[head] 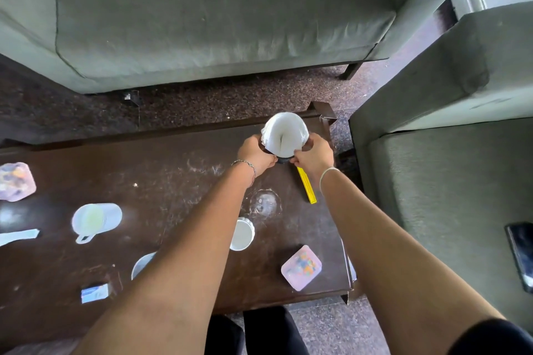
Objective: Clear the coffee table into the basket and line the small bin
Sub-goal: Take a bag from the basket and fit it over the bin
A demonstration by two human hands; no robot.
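At the far right corner of the tabletop (161, 181), the left hand (255, 154) and right hand (313, 154) each pinch the white liner (285, 134) over the small dark bin (284, 159), so the fingers should draw it evenly down around the rim without tearing.

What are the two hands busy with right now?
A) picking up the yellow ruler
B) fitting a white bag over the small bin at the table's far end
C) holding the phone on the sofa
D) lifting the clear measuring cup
B: the left hand and the right hand both grip the white bag stretched over the small bin.
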